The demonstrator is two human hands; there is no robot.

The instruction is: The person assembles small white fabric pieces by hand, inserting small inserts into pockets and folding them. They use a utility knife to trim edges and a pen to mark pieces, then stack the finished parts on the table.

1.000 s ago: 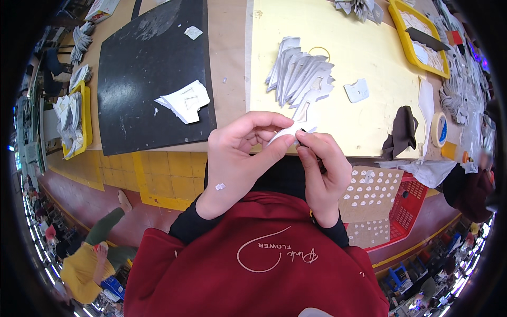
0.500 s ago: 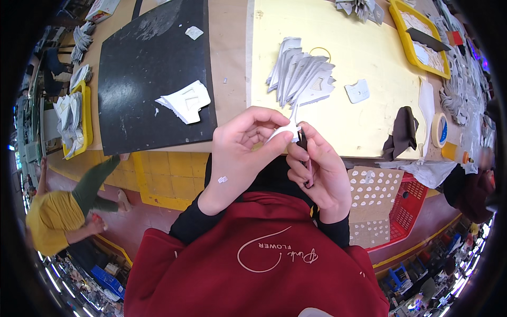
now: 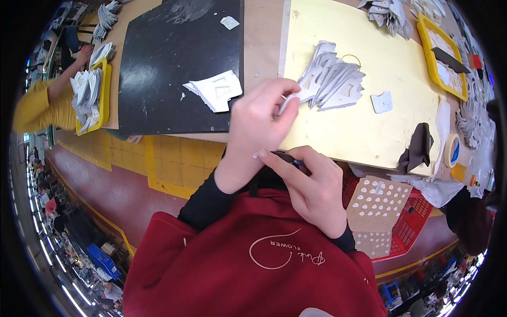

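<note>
My left hand (image 3: 259, 121) is closed on a white cut piece (image 3: 289, 103), seen nearly edge-on beside a fanned stack of pale grey cut pieces (image 3: 338, 84). My right hand (image 3: 317, 185) lies lower, its extended finger at my left wrist, with a small whitish sticker (image 3: 259, 155) at the fingertip. Under its curled fingers shows part of a slim dark hand tool (image 3: 299, 165), mostly hidden. One white piece with a cut-out window (image 3: 217, 91) rests on the black board (image 3: 163, 68). A single small grey piece (image 3: 382, 102) is right of the stack.
Yellow trays hold pieces at the left (image 3: 107, 100) and far right (image 3: 463, 94). A dark cloth (image 3: 417, 145) and a tape roll (image 3: 452, 150) sit near the right edge. Below stands a red crate (image 3: 414, 219) with cardboard bearing white bits. A co-worker's yellow sleeve (image 3: 39, 108) reaches the left tray.
My hands have separated: the left moved up toward the stack with the white piece, the right dropped to my left wrist. The sticker there now sits at my right fingertip. A co-worker has come to the left tray.
</note>
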